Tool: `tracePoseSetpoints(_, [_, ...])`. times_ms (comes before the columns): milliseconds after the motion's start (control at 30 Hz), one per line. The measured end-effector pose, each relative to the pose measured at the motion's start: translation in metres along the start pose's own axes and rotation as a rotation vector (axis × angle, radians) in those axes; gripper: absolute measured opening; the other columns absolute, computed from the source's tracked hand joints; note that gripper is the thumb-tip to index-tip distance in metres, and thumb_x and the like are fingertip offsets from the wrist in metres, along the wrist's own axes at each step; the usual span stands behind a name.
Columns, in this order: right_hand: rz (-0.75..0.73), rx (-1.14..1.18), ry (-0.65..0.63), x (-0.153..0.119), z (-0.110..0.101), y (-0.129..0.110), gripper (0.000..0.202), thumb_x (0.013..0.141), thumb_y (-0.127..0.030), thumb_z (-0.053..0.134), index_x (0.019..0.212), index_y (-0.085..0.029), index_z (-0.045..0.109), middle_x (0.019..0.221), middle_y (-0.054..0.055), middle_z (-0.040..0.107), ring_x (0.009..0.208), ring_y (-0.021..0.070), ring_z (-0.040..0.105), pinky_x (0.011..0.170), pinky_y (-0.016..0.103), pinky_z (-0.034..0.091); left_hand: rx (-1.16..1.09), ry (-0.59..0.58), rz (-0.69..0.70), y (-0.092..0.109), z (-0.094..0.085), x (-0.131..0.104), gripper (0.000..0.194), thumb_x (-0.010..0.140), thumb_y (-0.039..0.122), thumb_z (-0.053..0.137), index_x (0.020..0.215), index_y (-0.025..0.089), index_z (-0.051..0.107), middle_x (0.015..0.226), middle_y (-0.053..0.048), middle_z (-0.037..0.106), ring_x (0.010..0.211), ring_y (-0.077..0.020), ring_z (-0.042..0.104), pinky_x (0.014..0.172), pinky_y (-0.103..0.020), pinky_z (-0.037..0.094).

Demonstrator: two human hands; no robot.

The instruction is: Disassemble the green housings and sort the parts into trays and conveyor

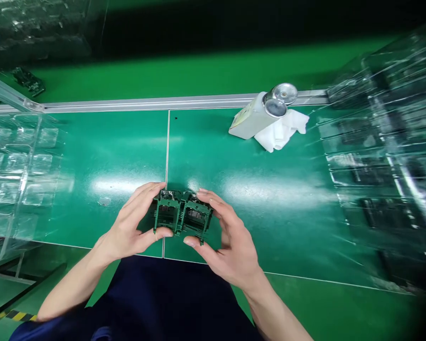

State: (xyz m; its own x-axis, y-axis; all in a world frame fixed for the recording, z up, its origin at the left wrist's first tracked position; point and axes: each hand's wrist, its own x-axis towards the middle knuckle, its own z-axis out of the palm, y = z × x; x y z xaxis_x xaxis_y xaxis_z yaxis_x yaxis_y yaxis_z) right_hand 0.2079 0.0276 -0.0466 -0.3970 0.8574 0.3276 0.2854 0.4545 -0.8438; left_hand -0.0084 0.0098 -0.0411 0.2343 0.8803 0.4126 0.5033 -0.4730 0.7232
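Two dark box-shaped parts with green edges stand side by side just above or on the green table, close together or touching. My left hand (133, 222) is closed around the left dark part (168, 212), thumb at its near edge and fingers at its far side. In the same way my right hand (230, 234) grips the right dark part (196, 215). What the parts are exactly cannot be made out. Their outer sides are partly hidden by my fingers.
A white rectangular container (250, 116) with two round metal ends leans on white cloth or paper (282, 130) at the back right. Clear compartment trays stand left (17, 166) and right (386, 156); the right ones hold dark parts. A metal rail (145, 102) crosses behind.
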Motion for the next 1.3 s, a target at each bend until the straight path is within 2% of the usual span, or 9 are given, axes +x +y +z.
tracePoseSetpoints(100, [0.034, 0.181, 0.065, -0.006, 0.007, 0.013, 0.059, 0.092, -0.041, 0.057, 0.142, -0.029, 0.030, 0.135, 0.014, 0.055, 0.134, 0.0286, 0.048, 0.103, 0.053, 0.050, 0.176, 0.019, 0.115, 0.011, -0.002, 0.009, 0.080, 0.080, 0.039, 0.073, 0.148, 0.018, 0.034, 0.126, -0.019, 0.064, 0.114, -0.0304, 0.063, 0.096, -0.049, 0.054])
tracePoseSetpoints(200, [0.068, 0.295, 0.086, -0.011, 0.013, 0.016, 0.060, 0.092, -0.048, 0.055, 0.142, -0.027, 0.030, 0.137, 0.015, 0.053, 0.131, 0.0257, 0.051, 0.103, 0.047, 0.051, 0.253, 0.026, 0.177, 0.021, -0.005, 0.014, 0.083, 0.078, 0.041, 0.075, 0.146, 0.013, 0.037, 0.117, -0.018, 0.068, 0.107, -0.0301, 0.066, 0.090, -0.046, 0.058])
tracePoseSetpoints(300, [0.086, 0.347, 0.096, -0.012, 0.016, 0.014, 0.061, 0.091, -0.053, 0.054, 0.141, -0.026, 0.032, 0.137, 0.014, 0.054, 0.128, 0.0243, 0.054, 0.101, 0.044, 0.052, 0.290, 0.012, 0.197, 0.027, -0.008, 0.015, 0.084, 0.076, 0.042, 0.076, 0.145, 0.012, 0.038, 0.112, -0.018, 0.070, 0.105, -0.0306, 0.067, 0.090, -0.045, 0.058])
tracePoseSetpoints(433, [0.103, 0.329, 0.085, -0.012, 0.015, 0.014, 0.061, 0.092, -0.054, 0.053, 0.141, -0.026, 0.031, 0.137, 0.014, 0.054, 0.127, 0.0248, 0.054, 0.100, 0.045, 0.052, 0.276, -0.007, 0.178, 0.027, -0.009, 0.017, 0.084, 0.077, 0.044, 0.075, 0.146, 0.015, 0.037, 0.111, -0.016, 0.070, 0.104, -0.0305, 0.067, 0.088, -0.046, 0.059])
tracePoseSetpoints(700, [0.063, 0.322, 0.102, -0.013, 0.012, 0.015, 0.060, 0.092, -0.043, 0.059, 0.143, -0.026, 0.033, 0.137, 0.015, 0.054, 0.128, 0.0266, 0.053, 0.101, 0.047, 0.052, 0.180, 0.016, 0.154, 0.024, -0.007, 0.019, 0.079, 0.076, 0.041, 0.076, 0.142, 0.016, 0.042, 0.114, -0.017, 0.069, 0.106, -0.0297, 0.067, 0.089, -0.044, 0.059])
tracePoseSetpoints(933, [-0.123, 0.298, 0.194, -0.011, 0.015, 0.015, 0.072, 0.084, -0.026, 0.070, 0.146, -0.032, 0.035, 0.135, 0.009, 0.056, 0.131, 0.0291, 0.049, 0.109, 0.056, 0.043, 0.057, 0.005, 0.161, 0.014, -0.007, 0.012, 0.083, 0.075, 0.036, 0.078, 0.145, 0.015, 0.038, 0.126, -0.020, 0.063, 0.121, -0.0299, 0.060, 0.099, -0.044, 0.056])
tracePoseSetpoints(1100, [-0.129, 0.263, 0.189, -0.008, 0.013, 0.015, 0.077, 0.082, -0.023, 0.071, 0.148, -0.032, 0.033, 0.136, 0.009, 0.056, 0.130, 0.0311, 0.050, 0.106, 0.059, 0.045, -0.031, 0.020, 0.156, 0.008, -0.005, 0.010, 0.080, 0.074, 0.033, 0.079, 0.143, 0.017, 0.041, 0.130, -0.020, 0.061, 0.123, -0.0302, 0.059, 0.101, -0.045, 0.055])
tracePoseSetpoints(1300, [-0.145, 0.219, 0.173, -0.007, 0.009, 0.013, 0.077, 0.082, -0.023, 0.071, 0.148, -0.029, 0.033, 0.135, 0.010, 0.057, 0.129, 0.0303, 0.052, 0.106, 0.057, 0.047, -0.086, 0.043, 0.129, 0.005, -0.003, 0.011, 0.082, 0.073, 0.035, 0.080, 0.143, 0.017, 0.042, 0.130, -0.019, 0.061, 0.123, -0.0292, 0.059, 0.102, -0.044, 0.053])
